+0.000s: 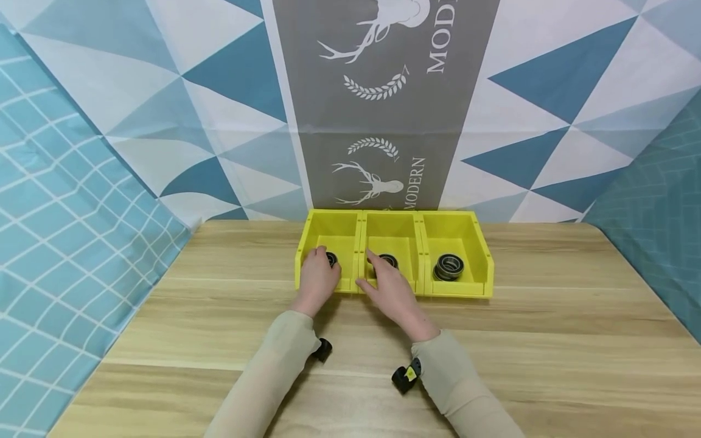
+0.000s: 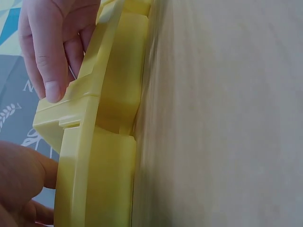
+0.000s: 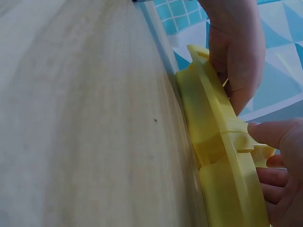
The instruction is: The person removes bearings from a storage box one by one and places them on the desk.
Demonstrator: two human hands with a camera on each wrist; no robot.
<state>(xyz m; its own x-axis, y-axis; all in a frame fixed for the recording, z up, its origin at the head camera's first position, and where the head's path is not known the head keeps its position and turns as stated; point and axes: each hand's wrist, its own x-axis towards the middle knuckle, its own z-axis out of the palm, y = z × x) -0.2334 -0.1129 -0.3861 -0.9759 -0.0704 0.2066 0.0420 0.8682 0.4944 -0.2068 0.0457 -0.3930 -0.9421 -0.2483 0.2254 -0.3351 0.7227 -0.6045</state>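
A yellow three-compartment bin (image 1: 482, 289) stands on the table. My left hand (image 1: 317, 277) reaches into its left compartment, thumb and fingers beside a dark ring-shaped bearing (image 1: 331, 258); the hand partly covers it, so a grip on it cannot be made out. My right hand (image 1: 391, 292) is at the middle compartment, thumb and fingers spread apart, partly in front of another bearing (image 1: 389, 260). In the right wrist view, the right thumb (image 3: 267, 133) lies at the bin's front edge by the divider. More bearings (image 1: 449, 266), apparently stacked, sit in the right compartment.
The wooden table (image 1: 219, 316) reaches to a patterned backdrop (image 1: 378, 109) just behind the bin. Blue tiled-pattern cloth (image 1: 60, 213) hangs at the left, teal cloth (image 1: 657, 213) at the right. A black wrist device (image 1: 405, 377) sits at the right cuff.
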